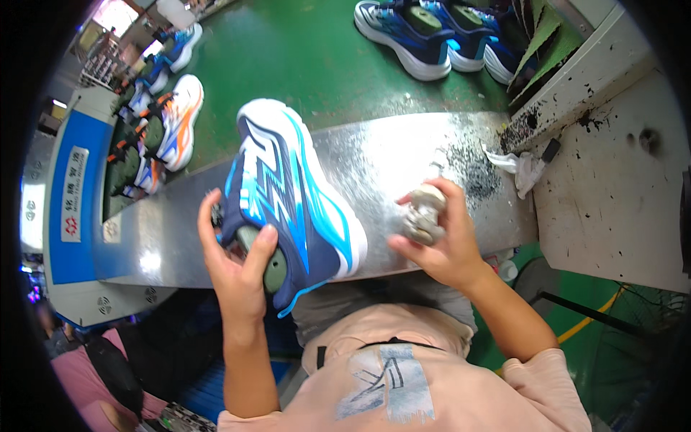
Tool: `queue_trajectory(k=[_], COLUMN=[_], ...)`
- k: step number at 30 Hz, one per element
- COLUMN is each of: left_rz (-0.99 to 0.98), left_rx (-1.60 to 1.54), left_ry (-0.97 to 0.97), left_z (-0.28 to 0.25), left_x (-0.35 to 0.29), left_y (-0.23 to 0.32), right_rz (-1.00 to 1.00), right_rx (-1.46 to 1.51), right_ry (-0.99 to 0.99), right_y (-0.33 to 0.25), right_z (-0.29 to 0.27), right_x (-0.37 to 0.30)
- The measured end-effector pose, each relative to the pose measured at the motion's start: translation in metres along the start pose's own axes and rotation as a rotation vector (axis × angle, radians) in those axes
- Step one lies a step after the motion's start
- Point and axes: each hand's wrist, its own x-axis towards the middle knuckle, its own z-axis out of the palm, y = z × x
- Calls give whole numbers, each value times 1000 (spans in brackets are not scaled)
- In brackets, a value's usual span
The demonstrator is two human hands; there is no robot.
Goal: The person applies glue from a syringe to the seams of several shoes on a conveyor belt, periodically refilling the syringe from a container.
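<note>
Blue shoe [288, 194] in left hand [237, 263]; one grey rag [423, 214] in right hand [443, 241].

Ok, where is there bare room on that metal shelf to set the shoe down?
The metal shelf is bare between the shoe and the black grit, and left of the left hand. The right end is crowded with grit and a rag.
</note>
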Motion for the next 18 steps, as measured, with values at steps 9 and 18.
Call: queue_trajectory(k=[9,18], left_rz=[177,593], left_rx=[-84,572], left_ry=[-40,-47], left_z=[33,168], left_x=[114,260], left_y=[13,-39], right_rz=[-206,-213], right_rx=[-384,-438], right_ry=[8,-56], right_y=[13,1], right_z=[-38,-35], right_x=[-19,-12])
